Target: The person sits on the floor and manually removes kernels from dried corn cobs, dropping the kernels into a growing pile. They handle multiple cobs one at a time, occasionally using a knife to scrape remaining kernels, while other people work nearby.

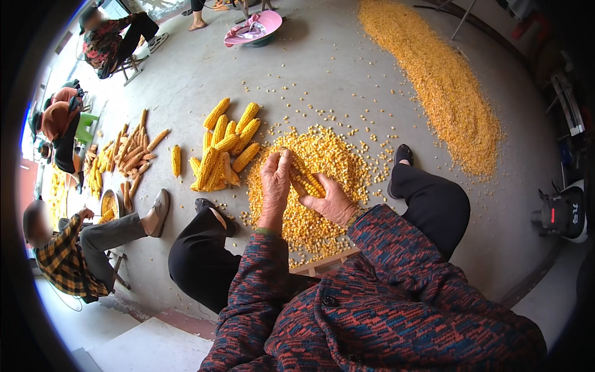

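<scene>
Both hands hold a partly shelled corn cob above a pile of loose yellow kernels on the concrete floor. My left hand grips its upper end, the thumb pressed near the tip. My right hand wraps the lower end, thumb and fingers around it. Rows of kernels remain on one side of the cob; another side looks bare. Left of the pile lies a heap of unshelled corn ears, and one single ear lies apart from it.
Stripped cobs lie farther left, near a metal bowl and a seated person in a checked shirt. A long strip of kernels covers the floor at upper right. A pink basin stands at the top. Other people sit at upper left.
</scene>
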Tool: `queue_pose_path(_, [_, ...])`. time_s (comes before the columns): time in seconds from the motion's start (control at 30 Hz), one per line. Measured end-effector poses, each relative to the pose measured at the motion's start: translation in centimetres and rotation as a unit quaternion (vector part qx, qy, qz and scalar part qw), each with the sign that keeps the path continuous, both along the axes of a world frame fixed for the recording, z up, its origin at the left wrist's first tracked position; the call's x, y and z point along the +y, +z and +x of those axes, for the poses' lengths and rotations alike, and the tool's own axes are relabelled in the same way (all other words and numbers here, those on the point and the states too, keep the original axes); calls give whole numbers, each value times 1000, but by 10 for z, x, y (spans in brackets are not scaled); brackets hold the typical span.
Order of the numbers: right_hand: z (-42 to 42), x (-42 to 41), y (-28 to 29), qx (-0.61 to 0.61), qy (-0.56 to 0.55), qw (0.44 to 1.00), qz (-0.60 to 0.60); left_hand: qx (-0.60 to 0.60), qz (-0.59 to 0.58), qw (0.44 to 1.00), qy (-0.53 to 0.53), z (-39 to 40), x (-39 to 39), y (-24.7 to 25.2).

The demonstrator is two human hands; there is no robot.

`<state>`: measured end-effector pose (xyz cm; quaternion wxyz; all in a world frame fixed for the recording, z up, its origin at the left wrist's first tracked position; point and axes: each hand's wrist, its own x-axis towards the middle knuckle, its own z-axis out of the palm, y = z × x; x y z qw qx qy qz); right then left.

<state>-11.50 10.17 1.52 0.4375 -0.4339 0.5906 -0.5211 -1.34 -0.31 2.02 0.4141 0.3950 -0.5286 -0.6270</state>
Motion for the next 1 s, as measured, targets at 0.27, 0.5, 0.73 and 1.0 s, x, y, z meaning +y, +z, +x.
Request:
queue_pose_path(0.27, [-13,-1,-8,143,-21,989,18,68,97,993,-1,-2,2,13])
queue_pose_path(0.5, [-4,7,12,351,-7,934,60,-19,67,997,18,3,-2,6])
queue_pose_path(0.73, [-11,4,12,286,5,955,81,23,115,993,-22,4,1,13])
queue_pose_path(1.0, [-2,11,13,376,-12,924,62,-25,96,995,-16,1,5,19])
